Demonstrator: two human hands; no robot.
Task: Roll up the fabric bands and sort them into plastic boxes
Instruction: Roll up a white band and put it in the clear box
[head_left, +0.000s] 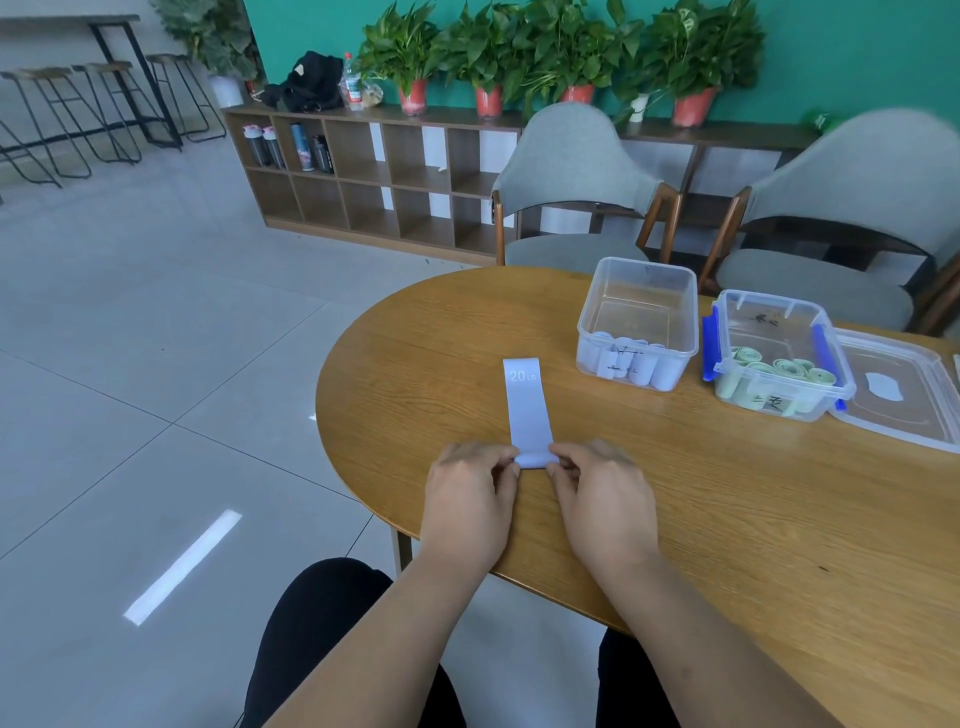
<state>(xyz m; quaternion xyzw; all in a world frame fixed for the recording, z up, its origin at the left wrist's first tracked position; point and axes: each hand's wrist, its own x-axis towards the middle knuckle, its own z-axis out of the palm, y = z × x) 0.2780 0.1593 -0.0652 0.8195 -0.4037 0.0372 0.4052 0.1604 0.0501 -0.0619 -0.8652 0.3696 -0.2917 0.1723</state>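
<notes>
The left hand (470, 493) pinches the left side of the rolled near end of the lavender band (525, 410), fingers curled on it. The band lies flat on the wooden counter (675, 519), its "20 LB" end farthest from the hands. The right hand (597, 493) pinches the roll's right side. Right of the band and farther back stands a clear box (638, 322) holding lavender rolls, then a blue-clipped box (779, 358) holding green rolls, then a lid (904, 395).

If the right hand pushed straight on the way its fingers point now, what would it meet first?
The rolled near end of the lavender band, which the right hand pinches. Just past that, probably the fingertips of the left hand, though depth there is hard to judge.
</notes>
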